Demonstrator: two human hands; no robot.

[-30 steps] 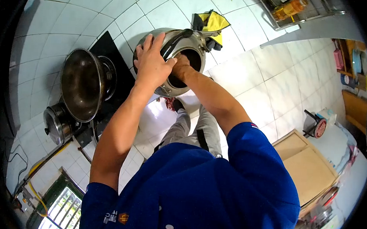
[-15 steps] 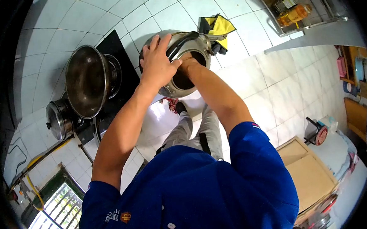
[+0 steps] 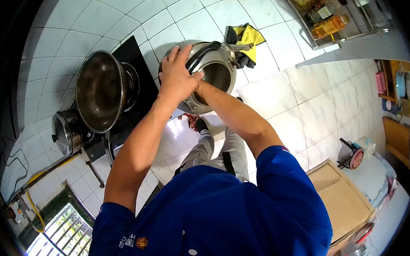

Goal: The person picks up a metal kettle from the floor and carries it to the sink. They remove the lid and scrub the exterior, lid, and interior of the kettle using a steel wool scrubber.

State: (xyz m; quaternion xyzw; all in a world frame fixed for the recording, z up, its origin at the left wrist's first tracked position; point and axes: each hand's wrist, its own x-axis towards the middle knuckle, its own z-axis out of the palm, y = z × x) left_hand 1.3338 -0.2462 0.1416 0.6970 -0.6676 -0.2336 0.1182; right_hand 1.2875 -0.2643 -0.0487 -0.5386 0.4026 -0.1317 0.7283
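Note:
A large metal kettle point(image 3: 194, 108) sits tilted at the counter's edge, its wide mouth facing me and its spout to the right. My left hand point(image 3: 176, 73) grips the kettle's upper side, fingers spread over the metal and thumb beside the black handle point(image 3: 202, 56). Through the mouth reaches my right hand point(image 3: 201, 90); only the wrist and the back of the hand show, against the left part of the opening. Its fingers are hidden inside, so what they touch cannot be seen. A yellow and black cloth point(image 3: 247, 41) lies by the spout.
On the black stove point(image 3: 141, 62) at left rests a large wok point(image 3: 100, 90). A lidded pot point(image 3: 65, 132) stands nearer me. A rack point(image 3: 318, 43) with bottles is at upper right. Beyond the tiled floor point(image 3: 303, 105), a wooden board point(image 3: 343, 195) lies at right.
My right hand has shifted left and deeper within the kettle's mouth, baring more of the dark interior. My left hand keeps its hold. The whole view has shifted slightly.

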